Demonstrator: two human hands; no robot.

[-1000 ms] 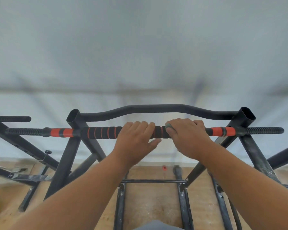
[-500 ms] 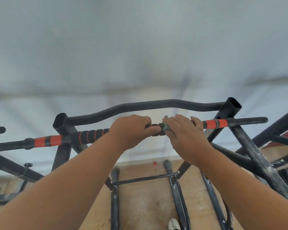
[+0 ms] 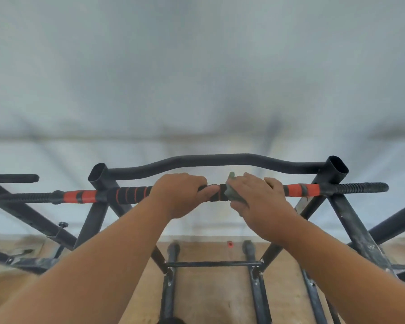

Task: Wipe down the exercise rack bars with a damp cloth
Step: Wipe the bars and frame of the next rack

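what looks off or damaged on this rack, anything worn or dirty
The right-hand upright is blotched with pale scuffs or dust down its black paint, and the floor below looks dusty too. Otherwise nothing stands out: the left hand grips the padded bar, and the right hand holds the cloth on it.

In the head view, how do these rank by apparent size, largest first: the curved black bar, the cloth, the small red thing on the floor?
1. Curved black bar
2. Cloth, mostly hidden under the right hand
3. Small red thing, farther away, so true size unsure
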